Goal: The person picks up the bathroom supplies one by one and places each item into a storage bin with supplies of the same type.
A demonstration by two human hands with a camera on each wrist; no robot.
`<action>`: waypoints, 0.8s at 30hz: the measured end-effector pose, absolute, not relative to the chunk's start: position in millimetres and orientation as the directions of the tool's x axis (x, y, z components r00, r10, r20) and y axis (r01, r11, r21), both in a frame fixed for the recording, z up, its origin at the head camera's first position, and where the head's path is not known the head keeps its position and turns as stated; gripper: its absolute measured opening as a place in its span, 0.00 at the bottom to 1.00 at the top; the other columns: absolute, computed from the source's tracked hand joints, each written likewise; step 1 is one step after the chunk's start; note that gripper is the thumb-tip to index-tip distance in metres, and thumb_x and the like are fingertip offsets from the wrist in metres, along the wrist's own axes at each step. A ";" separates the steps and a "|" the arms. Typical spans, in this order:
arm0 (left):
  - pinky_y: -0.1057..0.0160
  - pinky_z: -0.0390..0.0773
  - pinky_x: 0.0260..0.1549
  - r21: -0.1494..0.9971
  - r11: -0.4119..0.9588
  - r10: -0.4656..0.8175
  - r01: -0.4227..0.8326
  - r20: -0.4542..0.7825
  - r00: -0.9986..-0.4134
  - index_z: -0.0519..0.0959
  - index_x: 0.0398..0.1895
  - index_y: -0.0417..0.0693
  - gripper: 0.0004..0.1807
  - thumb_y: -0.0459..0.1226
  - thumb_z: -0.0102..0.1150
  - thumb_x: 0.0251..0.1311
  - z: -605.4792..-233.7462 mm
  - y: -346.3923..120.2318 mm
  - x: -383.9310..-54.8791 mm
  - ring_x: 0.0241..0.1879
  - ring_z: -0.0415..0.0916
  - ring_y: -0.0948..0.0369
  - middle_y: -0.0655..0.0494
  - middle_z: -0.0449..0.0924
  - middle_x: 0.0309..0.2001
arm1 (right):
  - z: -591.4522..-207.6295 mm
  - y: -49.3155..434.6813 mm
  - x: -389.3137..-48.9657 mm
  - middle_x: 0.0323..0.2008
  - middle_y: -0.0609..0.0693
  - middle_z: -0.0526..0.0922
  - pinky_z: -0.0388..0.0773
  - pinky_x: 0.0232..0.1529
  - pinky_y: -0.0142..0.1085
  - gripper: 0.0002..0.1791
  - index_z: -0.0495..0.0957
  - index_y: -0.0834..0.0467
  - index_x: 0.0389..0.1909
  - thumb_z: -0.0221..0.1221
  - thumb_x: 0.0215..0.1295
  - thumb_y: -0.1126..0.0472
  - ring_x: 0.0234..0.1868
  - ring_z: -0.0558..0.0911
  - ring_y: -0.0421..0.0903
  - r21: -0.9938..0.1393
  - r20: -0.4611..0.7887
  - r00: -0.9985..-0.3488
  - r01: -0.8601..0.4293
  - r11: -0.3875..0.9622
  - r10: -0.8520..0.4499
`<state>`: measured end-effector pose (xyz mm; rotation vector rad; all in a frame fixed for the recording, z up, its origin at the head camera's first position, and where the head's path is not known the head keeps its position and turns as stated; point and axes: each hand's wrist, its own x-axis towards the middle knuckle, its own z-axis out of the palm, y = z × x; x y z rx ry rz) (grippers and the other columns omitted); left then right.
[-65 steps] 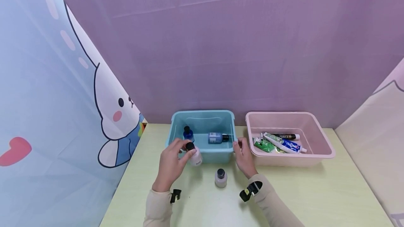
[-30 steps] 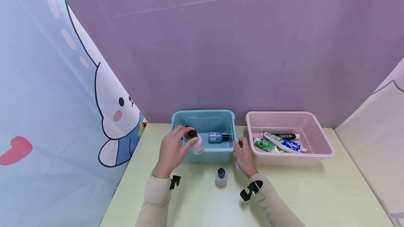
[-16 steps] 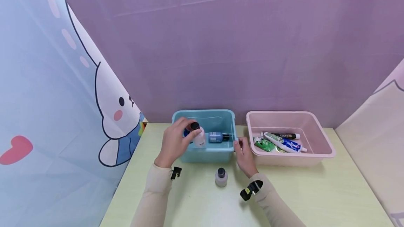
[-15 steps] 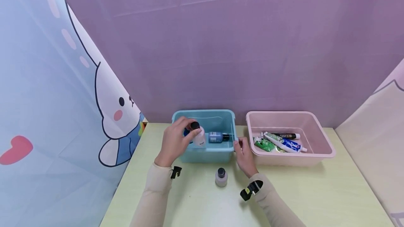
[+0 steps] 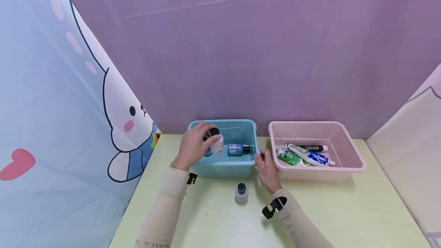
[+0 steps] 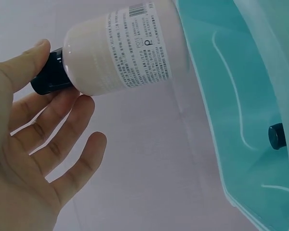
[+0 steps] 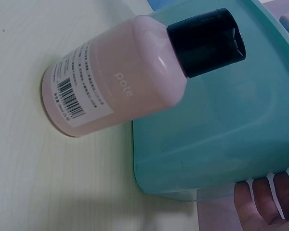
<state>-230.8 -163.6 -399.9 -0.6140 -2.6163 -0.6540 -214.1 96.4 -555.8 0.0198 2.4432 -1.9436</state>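
My left hand [image 5: 193, 145] pinches the black cap of a pale pink lotion bottle [image 5: 217, 146], which hangs over the teal bin [image 5: 224, 170]. In the left wrist view, thumb and fingers close on the cap of the lotion bottle [image 6: 120, 48], with its printed label showing. My right hand [image 5: 267, 171] holds the bin's right rim at the front corner. Inside the bin a blue bottle [image 5: 235, 149] lies on its side. A second, darker blue bottle [image 5: 208, 152] is partly hidden behind my left hand. Another pink lotion bottle [image 5: 241, 195] stands upright on the table before the bin.
To the right stands a pink bin [image 5: 317, 175] with several toothpaste tubes [image 5: 315, 159] lying in it. Both bins sit near the back of the pale table [image 5: 327, 213], against a purple cloth wall [image 5: 241, 49]. A printed cloth [image 5: 62, 125] hangs at the left.
My left hand has carried the lotion bottle up and away from me, from the bin's front wall to over its inside. The right hand has stayed on the rim.
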 end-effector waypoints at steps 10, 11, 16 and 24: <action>0.58 0.80 0.33 0.351 0.829 0.331 0.436 0.321 -0.887 0.85 0.51 0.52 0.17 0.51 0.65 0.66 -403.1 -162.1 -250.0 0.38 0.82 0.58 0.57 0.84 0.43 | -560.8 96.7 -213.2 0.55 0.58 0.73 0.77 0.57 0.43 0.19 0.65 0.59 0.61 0.42 0.83 0.49 0.54 0.74 0.52 -0.976 0.040 -0.999 -0.037 0.216 0.008; 0.58 0.80 0.33 0.346 0.833 0.333 0.431 0.308 -0.891 0.85 0.51 0.52 0.18 0.51 0.65 0.66 -403.4 -162.0 -252.0 0.38 0.82 0.58 0.57 0.84 0.43 | -561.0 96.6 -213.4 0.55 0.58 0.73 0.77 0.57 0.43 0.19 0.65 0.59 0.61 0.42 0.83 0.49 0.54 0.73 0.53 -0.976 0.038 -0.999 -0.035 0.215 0.008; 0.58 0.82 0.37 0.308 0.855 0.352 0.418 0.247 -0.903 0.85 0.51 0.52 0.17 0.51 0.65 0.66 -404.7 -161.9 -262.7 0.38 0.81 0.61 0.57 0.84 0.44 | -557.1 95.8 -213.3 0.56 0.58 0.72 0.77 0.59 0.46 0.19 0.64 0.60 0.62 0.42 0.84 0.51 0.56 0.73 0.52 -0.977 0.007 -1.000 -0.006 0.215 0.003; 0.54 0.84 0.44 0.269 0.874 0.373 0.406 0.167 -0.913 0.85 0.51 0.53 0.17 0.51 0.66 0.66 -411.9 -162.5 -278.7 0.43 0.84 0.58 0.56 0.86 0.47 | -519.4 94.0 -198.9 0.55 0.60 0.72 0.76 0.57 0.40 0.17 0.63 0.65 0.62 0.42 0.84 0.57 0.54 0.73 0.53 -0.969 -0.023 -1.000 0.019 0.247 -0.014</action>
